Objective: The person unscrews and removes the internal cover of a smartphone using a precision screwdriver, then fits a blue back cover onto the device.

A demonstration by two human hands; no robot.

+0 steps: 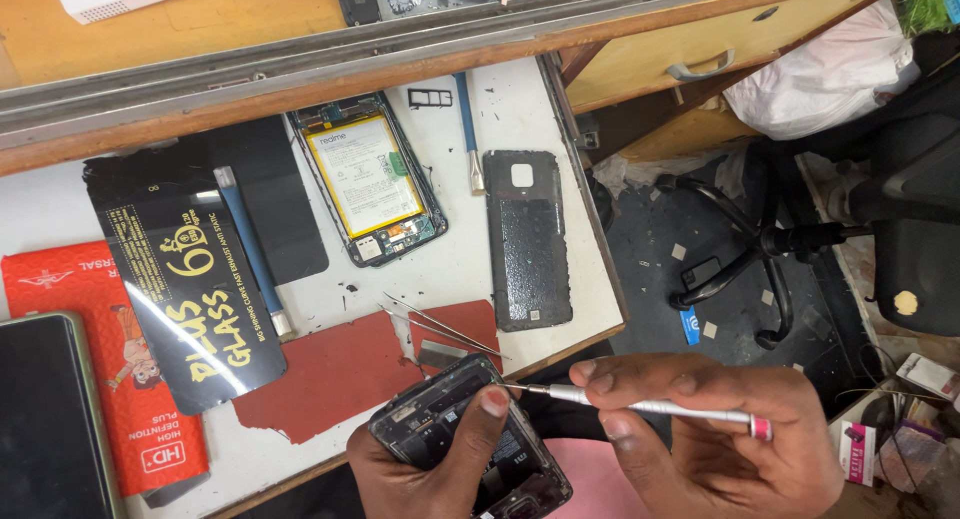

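Note:
My left hand grips a dark opened phone frame at the bottom centre, thumb pressed on its upper edge. My right hand holds a slim silver screwdriver with a pink end cap, its tip touching the frame's upper right corner. On the white table lie an opened phone with a yellow-labelled battery, a black back cover, metal tweezers and a small SIM tray.
Two blue-handled tools rest on the table. A black glass-protector packet, a red packet and a dark phone lie left. Wooden drawers, an office chair base and a white bag are right.

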